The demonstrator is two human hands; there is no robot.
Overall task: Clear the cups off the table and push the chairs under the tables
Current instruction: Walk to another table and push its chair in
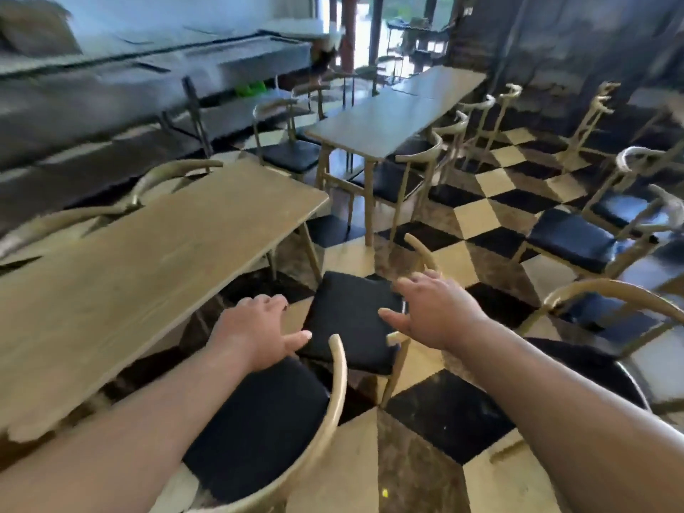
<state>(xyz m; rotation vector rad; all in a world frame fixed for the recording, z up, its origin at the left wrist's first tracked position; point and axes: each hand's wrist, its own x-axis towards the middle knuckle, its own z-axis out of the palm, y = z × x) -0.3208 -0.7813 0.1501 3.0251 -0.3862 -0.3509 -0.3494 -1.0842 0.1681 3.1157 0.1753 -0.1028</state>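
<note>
Both hands spread wide and empty, left (255,327) and right (433,309) reaching over the chair (351,320) that stands out past the table (148,261) corner, aiming at its curved back to shove it under; no cups visible.

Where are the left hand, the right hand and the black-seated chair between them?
left hand (255,329): head view, back of the hand.
right hand (431,309): head view, back of the hand.
black-seated chair (351,320): head view, middle of the seat cushion.
</note>
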